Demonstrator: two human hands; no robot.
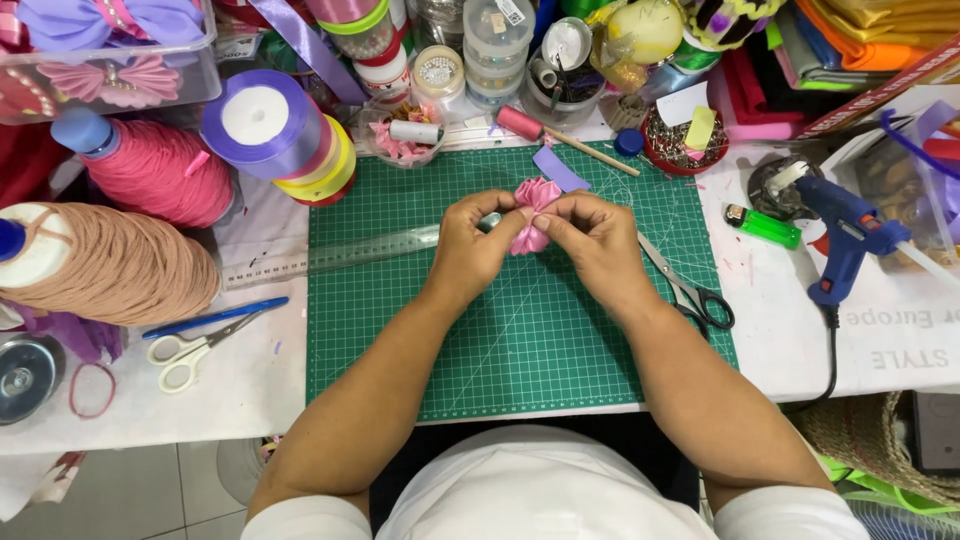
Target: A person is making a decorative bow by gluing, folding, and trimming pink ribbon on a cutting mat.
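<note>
So the pink ribbon flower [534,212] is pinched between the left hand [478,243] and right hand [598,240] just above the green cutting mat [520,340], probably so the folded petals get kept together.

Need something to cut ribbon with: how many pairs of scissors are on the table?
2. White-handled scissors lie left of the green cutting mat; black-handled scissors lie on its right edge, beside the right hand. Clutter may hide more.
</note>
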